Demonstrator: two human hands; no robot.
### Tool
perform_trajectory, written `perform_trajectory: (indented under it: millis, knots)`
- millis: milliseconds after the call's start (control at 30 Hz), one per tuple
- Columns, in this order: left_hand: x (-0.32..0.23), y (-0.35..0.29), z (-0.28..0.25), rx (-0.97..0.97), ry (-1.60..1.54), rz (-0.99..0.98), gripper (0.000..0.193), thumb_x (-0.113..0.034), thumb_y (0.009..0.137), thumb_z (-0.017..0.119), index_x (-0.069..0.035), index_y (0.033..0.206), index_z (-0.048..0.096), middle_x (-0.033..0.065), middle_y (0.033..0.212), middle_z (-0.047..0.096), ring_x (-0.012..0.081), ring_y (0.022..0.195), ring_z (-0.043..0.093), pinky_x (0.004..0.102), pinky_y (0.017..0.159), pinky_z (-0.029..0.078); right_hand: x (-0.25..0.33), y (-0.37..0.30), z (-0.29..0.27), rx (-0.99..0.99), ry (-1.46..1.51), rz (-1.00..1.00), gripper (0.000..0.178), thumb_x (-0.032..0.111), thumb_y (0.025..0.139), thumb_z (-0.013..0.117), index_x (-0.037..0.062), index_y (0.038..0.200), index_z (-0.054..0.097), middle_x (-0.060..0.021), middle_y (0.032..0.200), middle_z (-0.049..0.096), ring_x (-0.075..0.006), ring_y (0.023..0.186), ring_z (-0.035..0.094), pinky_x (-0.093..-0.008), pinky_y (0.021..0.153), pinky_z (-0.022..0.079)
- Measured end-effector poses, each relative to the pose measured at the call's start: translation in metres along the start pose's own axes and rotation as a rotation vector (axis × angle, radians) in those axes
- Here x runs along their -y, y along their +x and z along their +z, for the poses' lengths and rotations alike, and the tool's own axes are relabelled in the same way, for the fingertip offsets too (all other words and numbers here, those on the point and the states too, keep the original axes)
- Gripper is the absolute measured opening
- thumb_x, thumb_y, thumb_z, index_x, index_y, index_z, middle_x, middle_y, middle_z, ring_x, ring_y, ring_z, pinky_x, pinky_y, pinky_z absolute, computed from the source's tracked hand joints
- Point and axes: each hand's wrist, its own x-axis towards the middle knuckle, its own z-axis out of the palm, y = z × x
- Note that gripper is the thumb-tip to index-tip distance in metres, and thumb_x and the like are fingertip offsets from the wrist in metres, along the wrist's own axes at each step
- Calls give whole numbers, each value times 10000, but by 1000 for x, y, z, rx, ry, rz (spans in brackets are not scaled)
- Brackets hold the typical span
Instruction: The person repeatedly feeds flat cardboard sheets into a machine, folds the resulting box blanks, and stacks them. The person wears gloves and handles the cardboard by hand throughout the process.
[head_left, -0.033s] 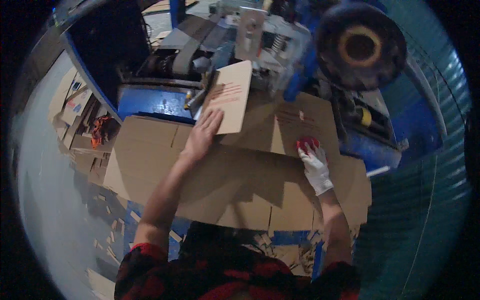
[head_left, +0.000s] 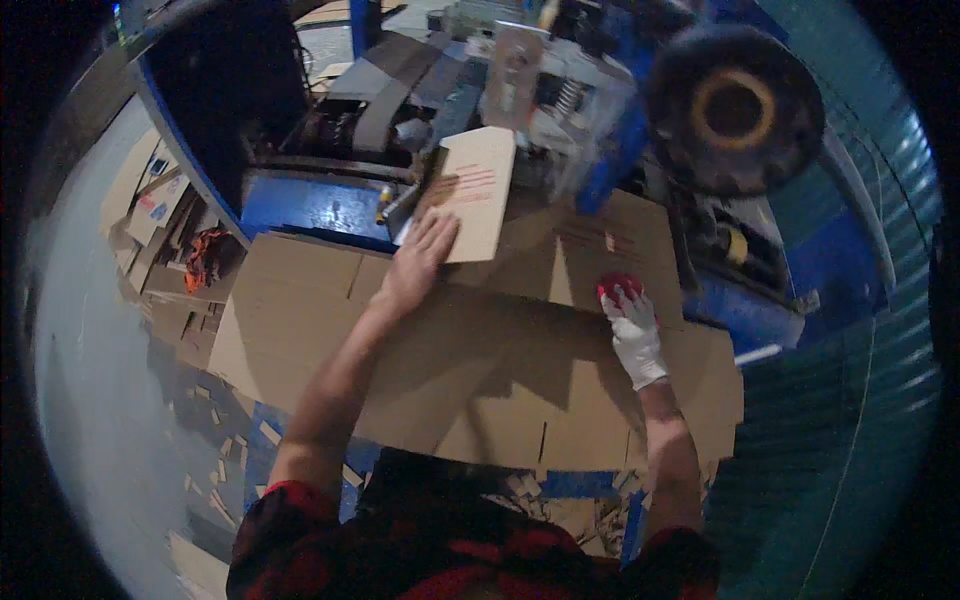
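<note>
A large flat cardboard sheet (head_left: 445, 372) with slots along its near edge lies in front of me. A raised cardboard flap (head_left: 478, 195) with red print stands tilted up at its far side. My left hand (head_left: 420, 265) is bare; its fingers lie stretched against the flap's lower left edge, the thumb hidden. My right hand (head_left: 635, 335), in a white glove, curls its fingers over a red rounded thing (head_left: 620, 289) pressed on the cardboard panel (head_left: 645, 240) at the right. That panel also carries red print. What the red thing is, I cannot tell.
A machine with a metal head (head_left: 515, 80) and blue frame (head_left: 320, 205) stands behind the sheet. A large dark wheel (head_left: 735, 110) hangs at the far right. Stacked cardboard (head_left: 165, 270) with an orange item (head_left: 203, 262) lies at the left; scraps (head_left: 215, 500) litter the floor.
The view has shifted slightly, so the machine and flap sit a little further right and lower. Both hands keep their places on the cardboard.
</note>
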Motion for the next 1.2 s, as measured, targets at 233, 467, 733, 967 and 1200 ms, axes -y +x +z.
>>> perform_trajectory:
  millis: [233,467,733,967,1200]
  knots:
    - [43,141,90,69,411,-224,414,-124,839,506,76,1196,445,200,1170,509,333,1080,523,393,883,470,-78,135,64,467,-301,179,519,31,752,543,78,1268,516,-166,1321,490,-344,1207,470,-436,1027,364]
    - [23,95,14,264,-306,25,555,22,724,572,-7,1267,463,209,1267,518,358,1147,517,411,962,446,-29,76,10,-52,73,258,519,5,813,545,51,1324,460,-240,1342,434,-418,1197,444,-424,983,397]
    - [73,29,-173,-294,-98,-131,455,88,754,558,-12,1197,548,171,1173,584,332,1051,581,387,874,479,108,-15,-65,764,125,571,602,354,926,511,156,1453,298,-145,1501,262,-370,1374,229,-554,1094,198]
    - [111,159,-295,-893,397,-1,479,5,727,648,3,1158,439,220,1328,420,420,1220,398,448,1023,354,107,-13,-75,752,146,579,598,401,944,460,168,1463,276,-148,1508,251,-395,1388,186,-567,1101,162]
    - [132,211,-325,-925,606,20,464,-19,667,622,1,1091,433,252,1311,423,452,1152,429,507,936,400,105,-24,-73,686,219,590,608,405,926,482,171,1455,292,-153,1489,290,-395,1369,236,-568,1085,192]
